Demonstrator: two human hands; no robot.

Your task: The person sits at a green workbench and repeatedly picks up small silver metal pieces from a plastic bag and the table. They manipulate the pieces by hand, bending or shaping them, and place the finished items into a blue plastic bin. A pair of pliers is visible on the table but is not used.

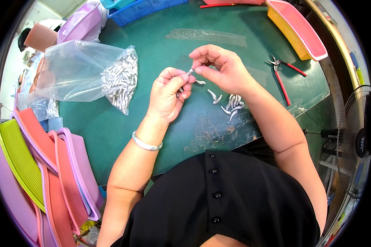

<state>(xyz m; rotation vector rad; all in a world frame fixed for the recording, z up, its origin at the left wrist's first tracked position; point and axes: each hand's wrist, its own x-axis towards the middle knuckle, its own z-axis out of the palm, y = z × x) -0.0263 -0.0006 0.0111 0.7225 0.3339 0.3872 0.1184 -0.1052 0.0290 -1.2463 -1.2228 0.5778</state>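
Both hands meet above the green desk [160, 45] near the middle of the view. The left hand [167, 94] is clenched around small silver metal pieces, and its fingers [184, 79] pinch 1 small silver piece [190, 71] that the right hand [219, 66] also grips at its tip. Loose silver pieces [231, 103] lie on the desk at 5 o'clock of the hands. A clear bag of the same parts [120, 79] lies at 9 o'clock, red-handled pliers [281, 73] at 3 o'clock.

Bright, even light falls on the dark green table mat [160, 45], glare whitens the clear plastic bag of silver metal pieces [76, 72] left of it, shadows stay soft, and fisheye bending darkens the blurred rim.
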